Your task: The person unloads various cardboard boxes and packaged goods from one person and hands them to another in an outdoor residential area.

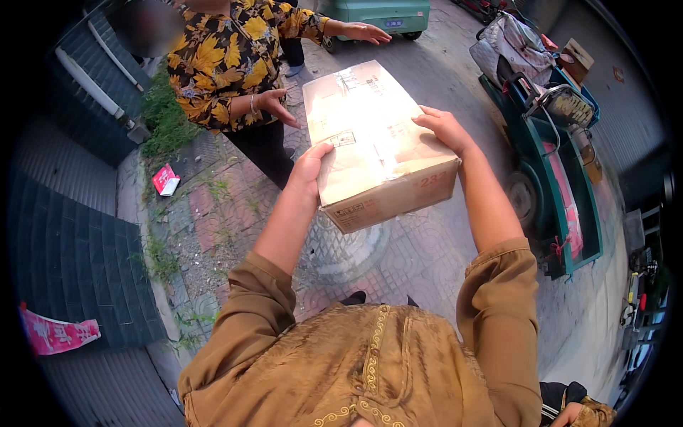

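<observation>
Held out in front of me, above the paving, is a taped brown cardboard box (377, 153). My left hand (311, 169) grips its near left side, thumb resting on the top edge. On the right side my right hand (447, 130) clasps the box, thumb on top and the other fingers out of sight. The box tilts a little, so its top and the printed near end both show. Across from me a person in a black and yellow floral shirt (220, 67) has one hand (274, 107) close to the box's left side and the other hand (363, 32) stretched beyond it.
A green cargo tricycle (569, 185) with loaded bags stands at right. Behind the box is a pale green vehicle (380, 16). A red and white carton (166, 180) lies by the left wall (78, 285). Another person's sleeve (594, 413) shows at lower right.
</observation>
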Available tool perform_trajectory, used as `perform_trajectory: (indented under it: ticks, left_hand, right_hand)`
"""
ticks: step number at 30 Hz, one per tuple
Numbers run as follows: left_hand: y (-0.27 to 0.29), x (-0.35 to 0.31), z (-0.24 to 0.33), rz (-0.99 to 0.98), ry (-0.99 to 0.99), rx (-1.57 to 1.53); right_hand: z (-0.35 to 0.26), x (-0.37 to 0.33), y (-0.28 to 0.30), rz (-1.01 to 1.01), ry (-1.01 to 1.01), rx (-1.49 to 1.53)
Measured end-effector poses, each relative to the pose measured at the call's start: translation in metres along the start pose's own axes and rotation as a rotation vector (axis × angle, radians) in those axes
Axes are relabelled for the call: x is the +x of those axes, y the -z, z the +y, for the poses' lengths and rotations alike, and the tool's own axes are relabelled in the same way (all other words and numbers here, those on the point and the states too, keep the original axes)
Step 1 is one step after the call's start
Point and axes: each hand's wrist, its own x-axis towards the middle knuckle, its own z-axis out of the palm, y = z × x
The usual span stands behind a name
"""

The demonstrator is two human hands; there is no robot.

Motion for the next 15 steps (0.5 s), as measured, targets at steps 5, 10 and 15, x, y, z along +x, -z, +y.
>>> perform_trajectory:
  ticks: [5,10,15]
  left_hand:
    - [0.001,0.003,0.012,0.046,0.022,-0.063]
    - [0.014,0.018,0.021,0.076,0.037,0.019]
    - [0.03,0.037,0.032,-0.03,0.125,0.108]
  right_hand:
    - [0.003,0.02,-0.005,0.001,-0.038,0.048]
    - [-0.01,0.016,-0.001,-0.07,-0.089,0.164]
    - [0.015,0.043,0.015,-0.139,-0.102,0.367]
